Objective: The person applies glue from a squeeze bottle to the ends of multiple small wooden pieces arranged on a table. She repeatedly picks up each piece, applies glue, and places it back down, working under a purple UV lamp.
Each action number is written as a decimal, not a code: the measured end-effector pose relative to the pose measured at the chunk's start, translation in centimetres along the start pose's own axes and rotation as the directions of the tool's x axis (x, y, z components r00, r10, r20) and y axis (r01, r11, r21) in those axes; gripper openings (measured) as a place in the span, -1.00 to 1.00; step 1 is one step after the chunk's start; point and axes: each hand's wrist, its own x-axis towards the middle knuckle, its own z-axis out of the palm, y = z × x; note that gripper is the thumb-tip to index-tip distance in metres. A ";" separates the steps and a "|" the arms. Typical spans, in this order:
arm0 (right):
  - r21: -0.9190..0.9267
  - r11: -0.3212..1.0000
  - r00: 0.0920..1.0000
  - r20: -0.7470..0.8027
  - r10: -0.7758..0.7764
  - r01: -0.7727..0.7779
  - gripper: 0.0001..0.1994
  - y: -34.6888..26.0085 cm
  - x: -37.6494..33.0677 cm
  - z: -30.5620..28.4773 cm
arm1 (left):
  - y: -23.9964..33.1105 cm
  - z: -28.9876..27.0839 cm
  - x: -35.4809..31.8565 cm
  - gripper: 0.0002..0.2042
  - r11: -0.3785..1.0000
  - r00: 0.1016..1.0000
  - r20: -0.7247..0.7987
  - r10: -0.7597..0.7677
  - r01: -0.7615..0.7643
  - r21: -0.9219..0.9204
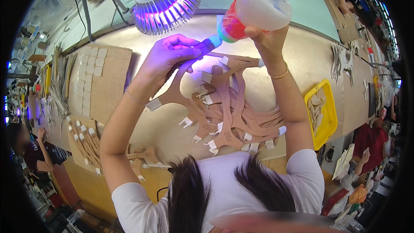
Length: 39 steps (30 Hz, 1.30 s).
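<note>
My left hand [166,58] pinches the end of a beige fabric strap piece [177,89], a branching shape with pale tabs at its tips. The end it holds up glows blue in the lamp's light. In my right hand [269,45] is a translucent white bottle [264,7], tilted with its red and green end down against or very near that strap end; contact I cannot make out. Below both hands, a loose pile of similar beige strap pieces [233,116] lies on the table, several with white tabs.
A finned lamp [166,8] shines violet above my left hand. Left of it lies a brown board [113,71] with rows of pale squares. More straps [88,140] lie at the near left. A yellow basket [333,118] stands right. People work at both sides.
</note>
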 end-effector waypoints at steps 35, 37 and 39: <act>0.532 -0.097 0.269 0.568 0.778 -0.841 -0.07 -0.5 -13.8 -1.5 | -5.3 -9.7 -31.1 -0.75 0.684 0.260 -0.776 0.575 -0.674 0.281; 0.540 -0.036 0.309 0.534 0.787 -0.841 -0.11 -0.7 -13.1 -2.2 | -8.8 -12.5 -29.3 -0.74 0.785 0.320 -0.827 0.463 -0.582 0.214; 0.558 -0.002 0.376 0.562 0.737 -0.830 -0.14 -0.9 -12.5 -2.9 | -12.1 -14.4 -28.4 -0.73 0.858 0.358 -0.834 0.419 -0.456 0.236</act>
